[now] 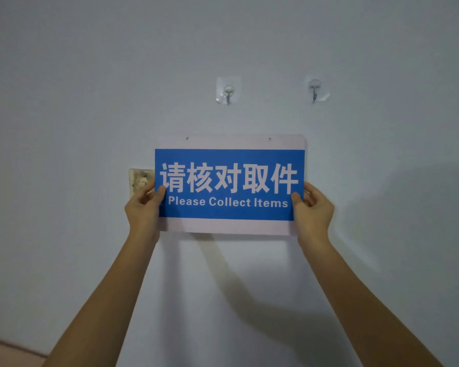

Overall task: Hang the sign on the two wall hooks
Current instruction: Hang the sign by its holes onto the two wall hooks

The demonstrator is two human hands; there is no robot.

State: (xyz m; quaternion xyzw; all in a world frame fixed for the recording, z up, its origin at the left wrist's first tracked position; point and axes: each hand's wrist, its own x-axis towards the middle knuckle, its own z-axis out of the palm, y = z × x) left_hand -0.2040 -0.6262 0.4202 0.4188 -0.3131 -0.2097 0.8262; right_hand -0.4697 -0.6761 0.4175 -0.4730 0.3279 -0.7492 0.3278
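A flat sign [229, 144] with a blue panel, white Chinese characters and the words "Please Collect Items" is held up in front of the wall. Its pale top margin has two small holes near the upper edge. My left hand [143, 207] grips the sign's lower left side, thumb on the front. My right hand [313, 210] grips the lower right side the same way. Two clear adhesive hooks with metal prongs are stuck to the wall above the sign, the left hook [228, 91] and the right hook [315, 90]. The sign's top edge lies well below both hooks.
The plain white wall [77, 115] fills the view. A stained, worn patch or plate [139, 178] on the wall shows just behind the sign's left edge. A strip of floor or skirting [8, 350] appears at the bottom left corner.
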